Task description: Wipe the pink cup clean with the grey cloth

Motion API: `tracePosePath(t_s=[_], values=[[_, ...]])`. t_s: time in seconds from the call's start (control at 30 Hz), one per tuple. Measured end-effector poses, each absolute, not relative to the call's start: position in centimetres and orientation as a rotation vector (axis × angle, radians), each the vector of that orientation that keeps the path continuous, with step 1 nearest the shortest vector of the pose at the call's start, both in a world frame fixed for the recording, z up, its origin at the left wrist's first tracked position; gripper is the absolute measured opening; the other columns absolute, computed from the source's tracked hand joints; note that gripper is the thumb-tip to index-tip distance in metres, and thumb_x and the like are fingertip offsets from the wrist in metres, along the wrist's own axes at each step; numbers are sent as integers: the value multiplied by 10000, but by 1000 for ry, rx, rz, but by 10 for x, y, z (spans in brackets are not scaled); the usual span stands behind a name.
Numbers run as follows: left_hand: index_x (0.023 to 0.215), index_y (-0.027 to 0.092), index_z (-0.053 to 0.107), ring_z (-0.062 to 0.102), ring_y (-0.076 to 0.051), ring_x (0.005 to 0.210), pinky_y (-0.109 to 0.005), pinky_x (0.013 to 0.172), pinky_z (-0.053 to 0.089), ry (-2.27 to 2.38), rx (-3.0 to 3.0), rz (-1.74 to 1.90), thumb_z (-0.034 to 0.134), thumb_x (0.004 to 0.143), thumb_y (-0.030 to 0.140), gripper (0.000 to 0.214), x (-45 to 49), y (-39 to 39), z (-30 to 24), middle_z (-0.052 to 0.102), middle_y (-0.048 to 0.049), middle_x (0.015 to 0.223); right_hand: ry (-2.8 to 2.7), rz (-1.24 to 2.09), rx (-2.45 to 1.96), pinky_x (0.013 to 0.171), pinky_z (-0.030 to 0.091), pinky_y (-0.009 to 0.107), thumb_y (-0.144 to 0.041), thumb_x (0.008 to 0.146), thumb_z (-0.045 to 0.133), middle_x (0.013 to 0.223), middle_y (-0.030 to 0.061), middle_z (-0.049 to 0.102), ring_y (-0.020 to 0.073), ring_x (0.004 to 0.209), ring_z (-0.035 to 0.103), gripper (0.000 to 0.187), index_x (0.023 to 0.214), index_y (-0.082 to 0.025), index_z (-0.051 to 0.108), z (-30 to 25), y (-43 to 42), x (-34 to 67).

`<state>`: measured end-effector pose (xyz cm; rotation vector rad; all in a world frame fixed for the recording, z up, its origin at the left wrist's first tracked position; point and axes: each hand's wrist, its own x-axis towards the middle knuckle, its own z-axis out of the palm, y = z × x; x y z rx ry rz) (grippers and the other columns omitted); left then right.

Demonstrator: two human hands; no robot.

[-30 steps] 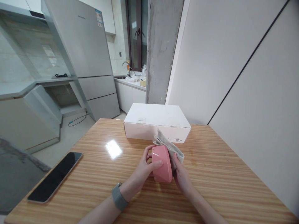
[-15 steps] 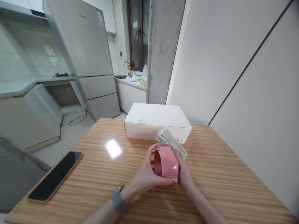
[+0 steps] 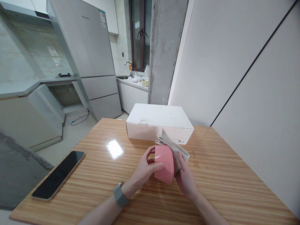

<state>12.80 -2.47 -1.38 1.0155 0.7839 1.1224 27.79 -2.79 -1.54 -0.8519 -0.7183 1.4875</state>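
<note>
A glossy pink bowl (image 3: 164, 164) with faceted sides is held on its side above the table. My left hand (image 3: 150, 165) grips it at the rim, thumb on the outer wall and fingers on the far side; a grey watch is on that wrist. In my right hand (image 3: 186, 178) is a folded light grey cloth (image 3: 176, 151), its thumb on top and other fingers underneath. The cloth lies against the bowl's right side. The bowl's opening is turned out of sight.
A closed white box (image 3: 159, 122) stands on the wooden table (image 3: 103, 190) beyond my hands. A black-screened phone (image 3: 59, 175) lies at the left edge. Behind are a grey fridge (image 3: 93, 53), a kitchen counter with a sink, and a white wall at the right.
The bowl has been turned, so its opening no longer shows and its outer side faces me. My left thumb has moved up onto the wall. The cloth now shows more beside the bowl.
</note>
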Motion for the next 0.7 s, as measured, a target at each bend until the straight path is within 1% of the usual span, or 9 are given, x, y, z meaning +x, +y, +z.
tracePosePath(t_s=[0.1,0.2,0.27,0.37,0.47,0.53,0.6,0.7], values=[[1205,168,585,599,-263,1053,-331,853,485,746,902,1088,782,670,489,654,129,-24,-15,589,-129,1248,-710,1470,-854,1144,319,486,-659,692,707,1177,40,733,325,1297,519,483,975,-271,761,-22,-27,279],[1220,174,551,594,-258,1052,-305,786,502,773,865,1071,766,695,492,650,131,-26,-16,567,-139,1264,-729,1472,-862,1148,314,482,-649,715,695,1199,43,723,318,1308,509,484,1000,-262,756,-26,-26,281],[1282,205,487,602,-242,1010,-290,730,508,777,891,1083,784,679,481,726,132,-27,-16,533,-142,1310,-748,1482,-862,1137,331,490,-650,742,668,1210,44,717,321,1298,518,491,1030,-260,750,-24,-25,281],[1366,275,396,604,-208,958,-289,743,514,738,977,1095,865,592,388,912,133,-29,-16,474,-126,1388,-768,1501,-842,1101,384,487,-645,784,625,1208,40,718,322,1273,545,500,1092,-267,732,-18,-25,280],[1430,366,323,588,-223,1000,-295,734,534,710,1047,1042,929,462,242,1148,134,-31,-14,380,-119,1471,-742,1510,-884,1010,478,496,-662,780,612,1145,47,746,343,1179,618,537,1124,-264,720,-13,-25,281],[1471,431,226,572,-256,1053,-301,698,551,694,1072,1012,933,436,187,1277,134,-33,-12,318,-124,1510,-700,1515,-921,951,521,498,-665,774,614,1108,58,760,351,1093,667,551,1123,-251,721,-12,-25,283],[1482,453,183,562,-277,1080,-303,676,561,715,1106,1012,927,451,172,1302,135,-35,-10,307,-128,1514,-678,1523,-920,933,533,491,-653,783,613,1112,67,758,346,1051,688,547,1126,-241,721,-13,-25,283],[1466,413,261,573,-284,1061,-321,682,570,790,1161,1007,927,460,191,1227,135,-36,-9,346,-131,1487,-680,1554,-888,943,522,494,-646,802,598,1128,77,751,345,1061,682,536,1125,-237,725,-14,-26,283]])
